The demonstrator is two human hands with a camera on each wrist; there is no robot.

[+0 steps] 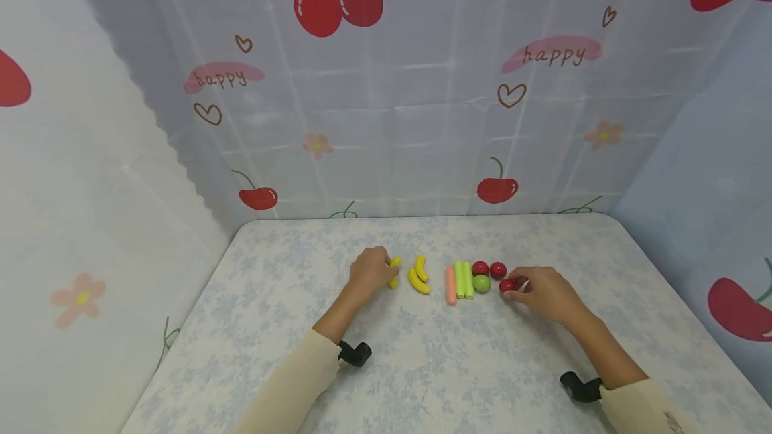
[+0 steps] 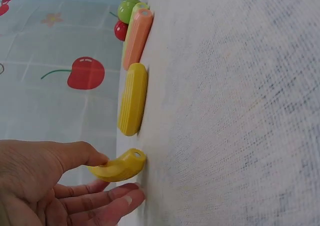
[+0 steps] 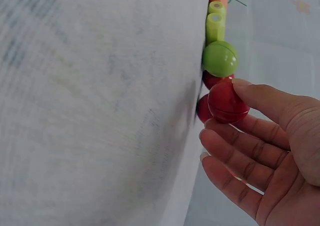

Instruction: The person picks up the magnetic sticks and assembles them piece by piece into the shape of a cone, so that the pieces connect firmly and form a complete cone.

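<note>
My left hand [image 1: 372, 269] pinches a small yellow toy banana [image 2: 119, 167] between thumb and fingers, at or just above the tabletop. To its right lie two more yellow bananas [image 1: 419, 281], side by side. My right hand [image 1: 545, 292] holds a red ball [image 3: 227, 102] between thumb and fingertips. Close by it are two other red balls [image 1: 480, 268] and a green ball [image 1: 481, 283]. Left of the balls, two light green sticks [image 1: 464, 280] lie parallel to a salmon-pink stick [image 1: 450, 285].
The table [image 1: 386, 380] has a pale blue-grey mottled cover. Behind it hangs a white curtain [image 1: 410, 99] printed with cherries, hearts and flowers, with more cloth at both sides. Black straps with stubby mounts [image 1: 356, 353] sit on both wrists.
</note>
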